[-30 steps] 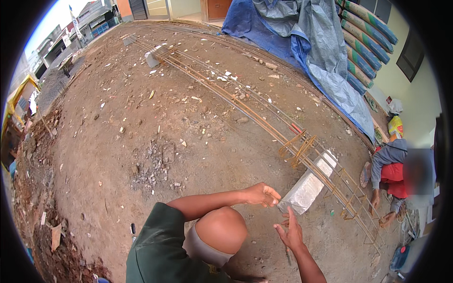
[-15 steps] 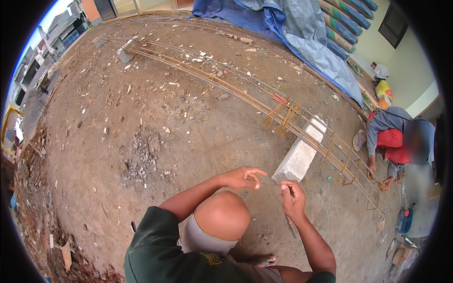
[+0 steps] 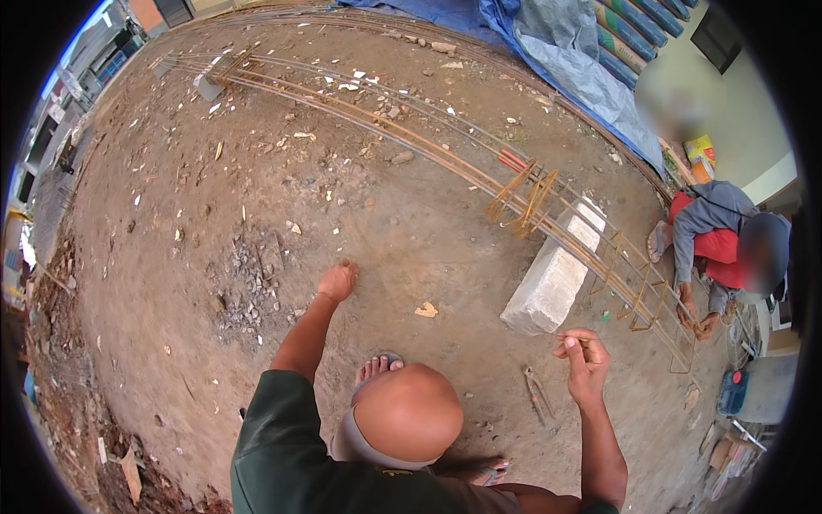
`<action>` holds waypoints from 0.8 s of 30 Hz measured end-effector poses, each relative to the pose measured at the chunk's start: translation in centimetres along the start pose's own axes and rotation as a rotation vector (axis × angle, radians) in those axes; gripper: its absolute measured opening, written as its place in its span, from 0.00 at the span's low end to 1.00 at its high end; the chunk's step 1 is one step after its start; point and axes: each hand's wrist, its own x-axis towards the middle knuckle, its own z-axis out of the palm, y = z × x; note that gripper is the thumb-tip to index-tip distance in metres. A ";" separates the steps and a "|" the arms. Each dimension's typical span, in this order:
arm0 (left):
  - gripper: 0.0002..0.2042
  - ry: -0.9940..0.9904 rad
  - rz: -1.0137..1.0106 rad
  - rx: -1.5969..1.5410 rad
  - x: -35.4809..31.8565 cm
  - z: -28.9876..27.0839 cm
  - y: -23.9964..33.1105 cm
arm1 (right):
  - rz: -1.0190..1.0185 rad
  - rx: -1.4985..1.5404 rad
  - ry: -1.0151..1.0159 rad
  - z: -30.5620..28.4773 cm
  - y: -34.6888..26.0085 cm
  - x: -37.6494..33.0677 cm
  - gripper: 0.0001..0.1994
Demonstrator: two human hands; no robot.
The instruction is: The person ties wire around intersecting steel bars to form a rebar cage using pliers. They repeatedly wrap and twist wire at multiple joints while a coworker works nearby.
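Note:
My left hand [image 3: 340, 281] is held out over the dirt, fingers curled closed; whatever is in them is hidden. Beyond the near end of a pale block [image 3: 548, 291], my right hand [image 3: 586, 364] pinches a thin wire between thumb and forefinger, only its tip faintly showing. Pincers [image 3: 538, 396] with orange-red handles lie on the ground just left of my right forearm. Long rusty steel bars [image 3: 411, 152] rest across the block, with several bent stirrups [image 3: 524, 199] bunched around them and others spaced out toward the right end.
At the right a crouching co-worker [image 3: 711, 236] has both hands on the bars' near end. A blue tarp [image 3: 574, 77] drapes at the back beside stacked rolls [image 3: 634, 38]. Stone rubble [image 3: 248, 291] lies on the left. A blue jug [image 3: 733, 392] stands at lower right.
My hands have parted: the left swung left and closed, the right shifted slightly right. The wire no longer stretches between them. The pincers have come into clear view.

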 end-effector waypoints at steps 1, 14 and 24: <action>0.10 0.021 0.011 0.029 1.7 -1.1 0.0 | -0.010 0.021 0.120 -2.4 -0.9 0.4 0.08; 0.14 0.128 0.111 0.078 12.1 -7.0 0.7 | -0.094 0.253 0.619 -19.1 -5.2 0.7 0.08; 0.26 -0.119 0.083 0.064 11.8 -4.0 1.7 | -0.104 0.109 0.905 -27.1 -8.7 -14.1 0.08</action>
